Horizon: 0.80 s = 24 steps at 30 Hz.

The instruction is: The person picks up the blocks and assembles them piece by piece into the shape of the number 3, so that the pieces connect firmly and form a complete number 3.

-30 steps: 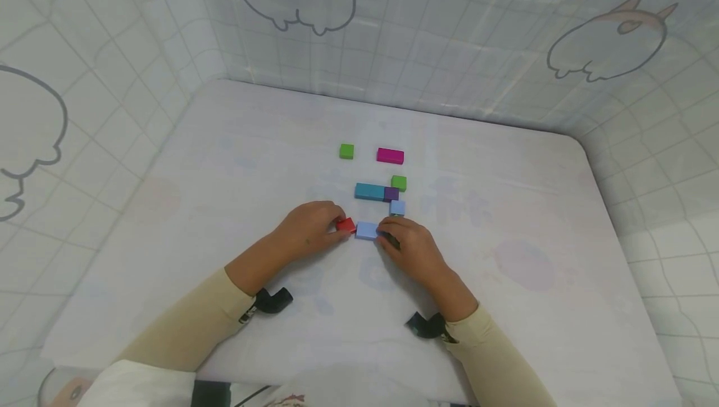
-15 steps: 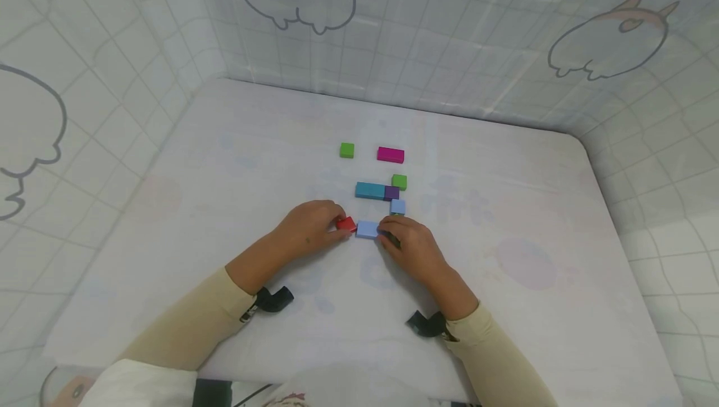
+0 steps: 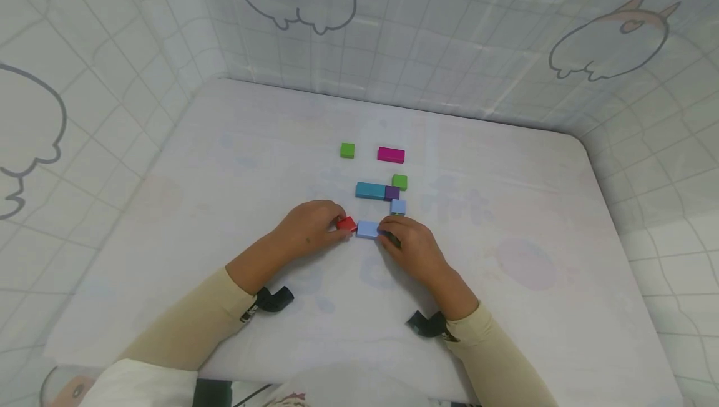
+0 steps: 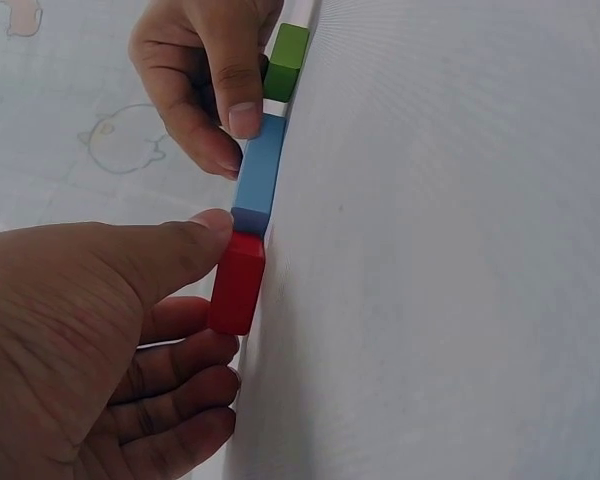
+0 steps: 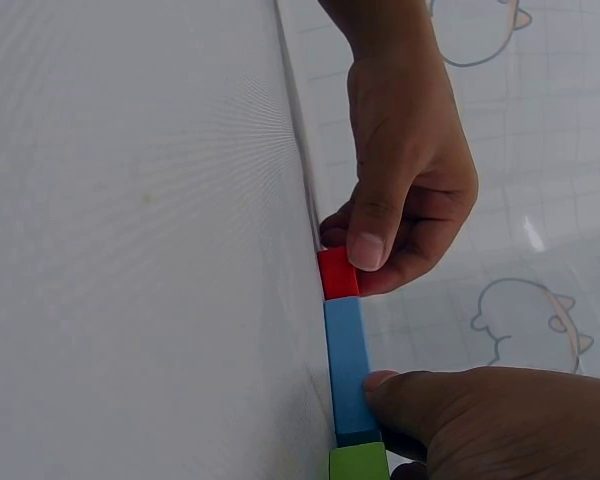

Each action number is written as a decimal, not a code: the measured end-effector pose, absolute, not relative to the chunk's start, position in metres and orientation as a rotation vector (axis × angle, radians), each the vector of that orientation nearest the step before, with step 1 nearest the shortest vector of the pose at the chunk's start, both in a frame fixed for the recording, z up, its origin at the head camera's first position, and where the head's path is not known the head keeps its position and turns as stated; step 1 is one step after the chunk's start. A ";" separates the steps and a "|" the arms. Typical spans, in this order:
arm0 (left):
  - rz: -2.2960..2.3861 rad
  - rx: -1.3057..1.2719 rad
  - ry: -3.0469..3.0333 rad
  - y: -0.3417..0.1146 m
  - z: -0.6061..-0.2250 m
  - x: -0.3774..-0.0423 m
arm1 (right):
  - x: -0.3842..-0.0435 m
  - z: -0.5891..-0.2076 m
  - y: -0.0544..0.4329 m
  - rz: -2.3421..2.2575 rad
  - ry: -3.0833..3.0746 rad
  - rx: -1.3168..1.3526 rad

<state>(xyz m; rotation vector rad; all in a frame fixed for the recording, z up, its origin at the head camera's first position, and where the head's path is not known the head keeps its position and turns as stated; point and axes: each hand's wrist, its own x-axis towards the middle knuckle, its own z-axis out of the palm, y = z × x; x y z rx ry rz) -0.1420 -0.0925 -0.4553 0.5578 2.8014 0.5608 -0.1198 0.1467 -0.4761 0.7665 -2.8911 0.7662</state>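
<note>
In the head view my left hand point(image 3: 309, 229) pinches a small red block point(image 3: 346, 224) between thumb and fingers. The red block point(image 4: 238, 285) meets the left end of a light blue block point(image 4: 261, 175) in the left wrist view. My right hand point(image 3: 414, 248) grips that blue block point(image 3: 367, 230) near its right end, with the thumb point(image 5: 382, 383) on its near side. Just beyond the blue block's right end, a green block point(image 5: 359, 462) shows in the right wrist view; in the head view the right fingers mostly hide it.
Above the right hand sits a small light blue block point(image 3: 397, 206). Further back, a teal block point(image 3: 370, 190) adjoins a purple one point(image 3: 392, 193), with a green cube point(image 3: 399, 182) behind. Another green cube point(image 3: 347, 150) and a magenta block point(image 3: 391, 155) lie farthest on the white table point(image 3: 533, 207).
</note>
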 end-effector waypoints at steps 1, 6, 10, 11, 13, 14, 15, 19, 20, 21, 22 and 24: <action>0.560 0.557 2.800 -0.093 -0.455 -0.142 | -0.120 -0.476 0.147 0.768 -2.892 0.767; 0.566 0.556 2.793 -0.093 -0.455 -0.143 | -0.120 -0.476 0.147 0.777 -2.888 0.769; 0.574 0.562 2.790 -0.093 -0.455 -0.143 | -0.121 -0.476 0.147 0.772 -2.879 0.775; 0.574 0.563 2.790 -0.093 -0.455 -0.143 | -0.121 -0.476 0.147 0.772 -2.877 0.776; 0.570 0.567 2.793 -0.093 -0.455 -0.143 | -0.121 -0.477 0.147 0.774 -2.875 0.777; 0.567 0.567 2.793 -0.093 -0.455 -0.143 | -0.121 -0.477 0.147 0.777 -2.874 0.778; 0.564 0.568 2.793 -0.093 -0.456 -0.143 | -0.121 -0.477 0.147 0.778 -2.874 0.777; 0.561 0.564 2.792 -0.093 -0.455 -0.143 | -0.121 -0.476 0.147 0.775 -2.877 0.775; 0.563 0.564 2.792 -0.093 -0.455 -0.143 | -0.121 -0.477 0.147 0.776 -2.879 0.774; 0.566 0.566 2.794 -0.093 -0.455 -0.143 | -0.121 -0.477 0.147 0.774 -2.878 0.774; 0.571 0.566 2.797 -0.094 -0.455 -0.143 | -0.121 -0.477 0.147 0.775 -2.876 0.775; 0.584 0.562 2.800 -0.094 -0.456 -0.143 | -0.121 -0.478 0.148 0.776 -2.871 0.780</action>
